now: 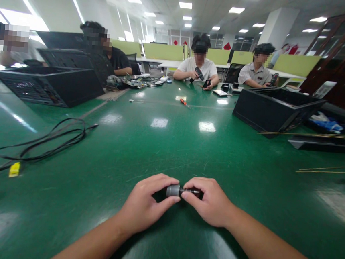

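- Holding left forearm (99, 236), bare, slanted up and rightward from the lower edge.
- Holding right forearm (266, 244), also bare, slanted up and leftward, to converge with the other in the middle of the view.
- Pinching gray cylinder (172, 191) in left hand (144, 198), with index finger along the far side and thumb along the near side, back of the hand turned up, a hollow left between.
- Clasping slim dark piece (196, 192) in right hand (210, 203), with fingers bent over the far side and thumb pointing left along the near side.
- Set in line between both hands, cylinder at left and dark piece at right; impossible to see whether resting on green tabletop (171, 145) or just above.
- Bringing fingertips of both hands near each other, wrists bent only slightly.
- Lying well apart: looped black cable (81, 134) to the left, orange screwdriver (183, 101) farther ahead.
- Facing, across the table, a person in white shirt (209, 67) with drill-like tool (199, 74) in hand.
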The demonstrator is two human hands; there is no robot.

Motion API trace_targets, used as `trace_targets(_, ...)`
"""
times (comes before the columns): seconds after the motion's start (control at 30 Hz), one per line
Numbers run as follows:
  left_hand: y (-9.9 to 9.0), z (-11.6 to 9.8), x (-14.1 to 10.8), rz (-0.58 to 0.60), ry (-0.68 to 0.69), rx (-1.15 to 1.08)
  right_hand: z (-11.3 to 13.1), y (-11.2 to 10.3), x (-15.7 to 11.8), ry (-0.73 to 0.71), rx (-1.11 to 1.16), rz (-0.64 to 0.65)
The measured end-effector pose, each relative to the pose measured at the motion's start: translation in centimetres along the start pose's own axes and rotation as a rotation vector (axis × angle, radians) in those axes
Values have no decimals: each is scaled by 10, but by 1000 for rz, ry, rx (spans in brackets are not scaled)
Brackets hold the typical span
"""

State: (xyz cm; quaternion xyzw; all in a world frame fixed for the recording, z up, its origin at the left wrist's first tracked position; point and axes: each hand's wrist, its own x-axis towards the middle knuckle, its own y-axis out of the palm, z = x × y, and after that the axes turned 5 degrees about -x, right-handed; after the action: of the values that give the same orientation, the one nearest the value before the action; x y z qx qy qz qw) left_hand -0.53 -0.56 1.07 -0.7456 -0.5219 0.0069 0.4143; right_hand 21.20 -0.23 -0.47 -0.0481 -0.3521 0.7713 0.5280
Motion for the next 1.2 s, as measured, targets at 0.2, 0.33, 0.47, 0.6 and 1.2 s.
trace_targets(0.2, 0, -1, -1, -1, 6, 7, 0, 0, -1, 8, -15, 4)
trace_targets(0.33, -1, 0, -1, -7, 14, 11, 1, 0, -2, 5, -2, 2)
trace_targets(0.47, -1, 0, -1, -15, 22, 15, 1, 0, -2, 12, 0, 1)
trace_targets(0.6, -1, -1, -1, -20, 24, 15, 0, -1, -2, 9, -9, 5)
trace_targets(1.2, -3, 0, -1, -10, 30, 14, 1, -1, -2, 6, -7, 0)
